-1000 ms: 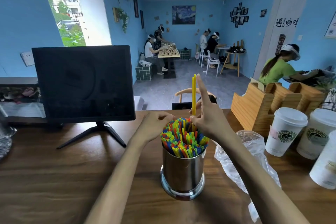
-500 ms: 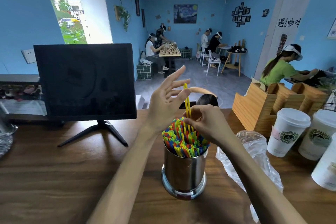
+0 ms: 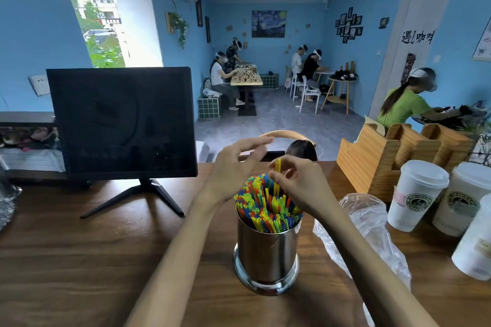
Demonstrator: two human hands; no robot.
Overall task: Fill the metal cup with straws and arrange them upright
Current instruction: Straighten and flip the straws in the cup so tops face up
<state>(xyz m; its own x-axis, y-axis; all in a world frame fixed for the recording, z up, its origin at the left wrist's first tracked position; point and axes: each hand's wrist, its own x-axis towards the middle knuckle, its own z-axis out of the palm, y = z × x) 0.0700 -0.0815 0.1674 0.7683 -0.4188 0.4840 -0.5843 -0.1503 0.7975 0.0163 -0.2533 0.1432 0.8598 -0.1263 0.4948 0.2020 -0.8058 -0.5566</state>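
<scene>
Pinching a yellow straw [image 3: 277,167] between thumb and curled fingers, the right hand [image 3: 300,184] holds it upright above the far side of the bundle, its lower end down among the other straws. The left hand [image 3: 233,167] hovers just beside it on the far left of the bundle, fingers straight and loosely spread toward the right hand, holding nothing; its fingertips are blurred.

Below both hands the metal cup [image 3: 267,255] stands upright on the wooden counter [image 3: 79,260], packed with coloured straws [image 3: 265,210] in red, blue, green and yellow, whose open ends rise a little above the rim and fan slightly outward.

Just to the right of the cup lies a crumpled clear plastic bag [image 3: 364,225] on the counter. Farther right stand white lidded paper cups [image 3: 417,194] in a group, with a wooden holder [image 3: 377,156] behind them. To the left a dark monitor [image 3: 122,122] stands on its splayed foot, well apart from the cup. Beyond the counter, people sit at tables in a blue-walled room.
</scene>
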